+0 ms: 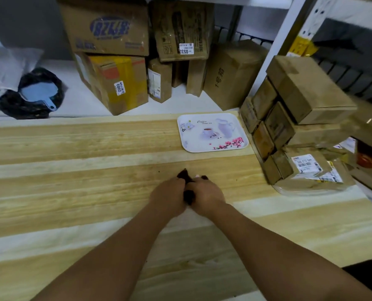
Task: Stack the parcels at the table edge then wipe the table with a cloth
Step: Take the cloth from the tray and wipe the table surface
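A small dark brown cloth (186,177) is bunched between my two hands at the middle of the wooden table (72,170). My left hand (167,197) and my right hand (205,195) both grip it, knuckles close together, just above the tabletop. Most of the cloth is hidden inside my fists. Several brown cardboard parcels (289,118) stand stacked at the table's right edge, with a flat bagged parcel bearing white labels (315,170) at the stack's near end.
A white tray (212,132) printed with a cup and pink flowers lies at the far side of the table beside the stack. Large cartons (120,83) fill the shelf behind. A black bag (37,92) lies at the far left.
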{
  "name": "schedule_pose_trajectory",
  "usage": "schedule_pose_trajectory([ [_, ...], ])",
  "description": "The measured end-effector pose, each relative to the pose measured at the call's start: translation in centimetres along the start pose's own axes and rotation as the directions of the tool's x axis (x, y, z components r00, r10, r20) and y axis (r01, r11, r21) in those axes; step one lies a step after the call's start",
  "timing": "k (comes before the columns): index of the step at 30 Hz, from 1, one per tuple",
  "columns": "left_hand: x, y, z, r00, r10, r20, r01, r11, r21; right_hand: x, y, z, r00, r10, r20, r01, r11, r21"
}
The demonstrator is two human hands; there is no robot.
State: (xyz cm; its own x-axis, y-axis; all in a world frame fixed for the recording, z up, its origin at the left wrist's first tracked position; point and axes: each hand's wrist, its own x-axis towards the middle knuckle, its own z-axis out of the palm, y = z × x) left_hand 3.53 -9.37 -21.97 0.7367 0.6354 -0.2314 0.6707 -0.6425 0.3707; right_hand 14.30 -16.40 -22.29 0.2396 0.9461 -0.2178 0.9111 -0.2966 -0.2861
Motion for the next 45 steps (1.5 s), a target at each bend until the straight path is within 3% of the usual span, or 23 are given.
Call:
schedule_pose_trajectory([
  [5,-2.3,-3.7,-1.2,0.997,-0.076,0.027,0.072,0.991,0.109,0.0,-4.4,1.6,0.993,-0.115,0.040,0.117,0.992,-0.046],
  [12,-0.7,-0.2,0.0,1.000,0.003,-0.014,-0.001,0.985,0.172,-1.2,1.6,2.2,0.954,-0.283,-0.097,0.279,0.959,-0.059],
  [18,3.4,9.5,5.3,0.989,0.129,-0.074,-0.127,0.991,0.032,-4.3,12.4,-1.0,0.984,-0.062,-0.168,0.055,0.997,-0.048],
  [22,4.7,15.6,6.1,0.992,0.101,-0.077,-0.097,0.993,0.061,-6.2,15.3,-2.8,0.987,0.130,-0.093,-0.141,0.982,-0.128],
  [25,5.3,16.1,5.6,0.993,0.103,-0.059,-0.094,0.988,0.126,-6.3,13.9,-2.6,0.958,0.264,-0.111,-0.274,0.957,-0.093],
  [27,5.1,15.0,4.9,0.993,0.115,-0.032,-0.109,0.983,0.150,-6.2,12.8,-2.1,0.958,0.261,-0.117,-0.269,0.962,-0.051],
  [34,0.3,10.1,3.7,0.996,0.085,0.007,-0.085,0.993,0.082,-7.8,7.0,-0.5,0.987,0.155,-0.041,-0.155,0.988,0.008],
  [38,-3.3,6.6,3.0,0.995,0.079,0.062,-0.087,0.986,0.143,-9.3,2.6,1.0,0.995,0.100,-0.012,-0.100,0.995,0.010],
  [45,-10.4,-1.2,1.0,0.999,0.039,0.034,-0.046,0.970,0.237,-9.4,-6.5,4.1,0.997,-0.079,0.013,0.078,0.994,0.081],
])
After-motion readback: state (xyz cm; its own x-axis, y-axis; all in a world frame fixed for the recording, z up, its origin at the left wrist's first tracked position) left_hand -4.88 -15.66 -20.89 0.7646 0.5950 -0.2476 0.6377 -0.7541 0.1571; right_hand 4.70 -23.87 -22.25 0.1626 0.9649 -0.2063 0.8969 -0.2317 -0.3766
